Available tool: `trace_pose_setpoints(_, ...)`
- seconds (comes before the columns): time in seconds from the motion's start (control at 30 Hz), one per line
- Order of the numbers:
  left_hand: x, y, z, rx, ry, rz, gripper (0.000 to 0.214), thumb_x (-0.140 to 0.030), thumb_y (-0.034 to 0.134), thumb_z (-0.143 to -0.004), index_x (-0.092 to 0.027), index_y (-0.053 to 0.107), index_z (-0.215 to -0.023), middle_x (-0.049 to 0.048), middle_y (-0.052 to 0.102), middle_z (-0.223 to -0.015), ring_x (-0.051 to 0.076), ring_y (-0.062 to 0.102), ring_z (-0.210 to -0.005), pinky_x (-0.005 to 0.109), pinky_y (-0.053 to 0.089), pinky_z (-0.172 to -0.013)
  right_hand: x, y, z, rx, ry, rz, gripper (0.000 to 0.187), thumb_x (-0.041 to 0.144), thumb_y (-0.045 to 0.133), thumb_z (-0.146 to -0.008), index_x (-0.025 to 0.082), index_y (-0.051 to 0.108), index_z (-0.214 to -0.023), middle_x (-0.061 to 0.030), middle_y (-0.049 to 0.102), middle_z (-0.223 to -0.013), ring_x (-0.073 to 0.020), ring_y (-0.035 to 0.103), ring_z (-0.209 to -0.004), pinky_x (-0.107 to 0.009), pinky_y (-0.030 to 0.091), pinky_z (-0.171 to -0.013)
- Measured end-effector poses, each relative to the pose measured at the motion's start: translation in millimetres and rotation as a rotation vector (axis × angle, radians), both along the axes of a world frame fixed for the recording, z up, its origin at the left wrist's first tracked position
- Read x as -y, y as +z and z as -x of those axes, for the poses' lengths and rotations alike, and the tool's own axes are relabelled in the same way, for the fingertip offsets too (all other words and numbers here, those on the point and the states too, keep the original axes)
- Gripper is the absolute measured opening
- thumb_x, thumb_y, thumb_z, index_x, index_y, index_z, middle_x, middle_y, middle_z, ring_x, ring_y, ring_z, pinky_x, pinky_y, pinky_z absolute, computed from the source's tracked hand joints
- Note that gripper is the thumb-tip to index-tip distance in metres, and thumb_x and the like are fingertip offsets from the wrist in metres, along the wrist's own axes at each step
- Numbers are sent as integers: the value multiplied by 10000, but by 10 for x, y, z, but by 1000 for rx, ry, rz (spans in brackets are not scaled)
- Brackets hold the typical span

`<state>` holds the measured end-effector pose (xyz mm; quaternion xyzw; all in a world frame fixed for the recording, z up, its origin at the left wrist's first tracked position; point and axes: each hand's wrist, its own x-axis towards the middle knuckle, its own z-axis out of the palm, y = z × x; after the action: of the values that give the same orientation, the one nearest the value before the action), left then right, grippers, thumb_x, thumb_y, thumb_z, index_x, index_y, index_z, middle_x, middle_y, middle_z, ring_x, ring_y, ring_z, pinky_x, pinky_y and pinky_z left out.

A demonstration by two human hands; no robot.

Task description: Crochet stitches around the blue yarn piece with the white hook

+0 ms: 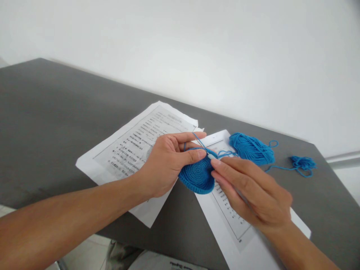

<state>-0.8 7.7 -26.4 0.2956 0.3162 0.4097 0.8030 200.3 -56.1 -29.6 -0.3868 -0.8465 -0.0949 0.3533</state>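
My left hand [168, 161] pinches the upper edge of a round blue crocheted piece [197, 176], and a blue strand loops over its index finger. My right hand [250, 191] grips a crochet hook [211, 156] whose pale shaft shows at the fingertips, its tip at the rim of the piece. The strand runs right to a skein of blue yarn [251, 149] lying on the table. Both hands hover just above the printed sheets.
Two printed paper sheets, one left [132, 150] and one right [233, 221], lie on the dark grey table [56, 120]. A small tangle of blue yarn [303, 164] sits near the table's right edge. A white wall stands behind.
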Motion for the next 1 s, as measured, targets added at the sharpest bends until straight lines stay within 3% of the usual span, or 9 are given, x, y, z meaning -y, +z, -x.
trace_pose_setpoints(0.17, -18, 29, 2, 21, 24, 23, 574, -56, 998, -587, -88, 814, -1129, 10, 789, -710, 107, 668, -615, 208, 534, -618, -11, 16, 49, 247, 50, -123, 459, 63, 522, -1034, 89, 634, -1479, -167, 803, -1007, -253, 722, -788, -365, 614, -599)
trace_pose_setpoints(0.23, -24, 46, 2, 23, 22, 18, 573, -69, 1006, -595, -79, 805, -1132, 1, 777, -686, 95, 651, -592, 196, 523, -599, -1, 28, 81, 279, 47, -141, 406, 57, 503, -1030, 50, 662, -1404, -183, 793, -985, -250, 694, -771, -364, 597, -594)
trace_pose_setpoints(0.4, -27, 67, 7, -27, 44, -19, 575, -94, 1004, -599, -76, 804, -1138, -6, 767, -677, 94, 636, -586, 201, 508, -593, 23, 40, 124, 292, 7, -141, 404, 69, 502, -1030, 96, 675, -1393, -157, 796, -1003, -242, 704, -791, -342, 598, -592)
trace_pose_setpoints(0.53, -65, 30, 41, -123, 71, -117, 638, -134, 991, -622, -68, 791, -1224, 26, 798, -738, 125, 672, -631, 232, 523, -624, 38, 47, 133, 291, 27, -140, 350, 66, 520, -1029, 26, 677, -1339, -200, 794, -1035, -281, 723, -876, -377, 639, -686)
trace_pose_setpoints(0.73, -155, 9, 95, -338, 38, -326, 666, -152, 918, -705, -60, 759, -1345, 20, 797, -772, 133, 678, -662, 245, 528, -639, 54, 152, 107, 302, 59, -93, 327, 31, 485, -1035, 57, 674, -1301, -151, 799, -997, -225, 699, -799, -337, 612, -645)
trace_pose_setpoints(0.87, -179, 32, 105, -472, -5, -431, 618, -151, 846, -784, -61, 744, -1386, 31, 810, -811, 133, 683, -680, 238, 519, -627, 62, 259, 83, 362, 94, -63, 317, 49, 428, -1057, 17, 682, -1245, -161, 784, -956, -232, 702, -795, -340, 586, -584)
trace_pose_setpoints(1.0, -191, 26, 113, -575, -48, -518, 558, -135, 803, -821, -67, 757, -1373, 17, 803, -781, 108, 640, -639, 213, 474, -582, 66, 311, 29, 343, 138, -36, 303, 64, 413, -1084, 52, 695, -1195, -126, 773, -891, -226, 701, -745, -359, 579, -584)
